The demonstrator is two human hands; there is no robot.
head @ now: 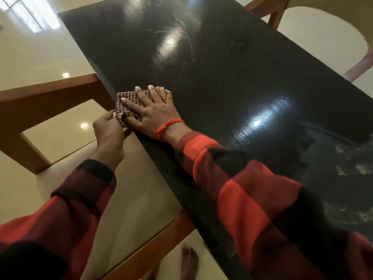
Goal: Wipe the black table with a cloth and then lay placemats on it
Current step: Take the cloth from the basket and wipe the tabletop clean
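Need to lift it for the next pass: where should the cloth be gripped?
Grip the cloth at its bunched corner overhanging the table edge, coming from the left; the left hand already pinches there, and the rest lies flat under the right hand.

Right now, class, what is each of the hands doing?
Left hand: fingers pinch a bunched corner of the checked cloth at the black table's edge.
Right hand: open, fingers spread flat, pressing the cloth down.

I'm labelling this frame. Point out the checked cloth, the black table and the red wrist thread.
checked cloth (129, 100): head view, on its flat weave left of the fingers.
black table (232, 81): head view, on the bare glossy top.
red wrist thread (168, 126): head view, on the strands across the right wrist.
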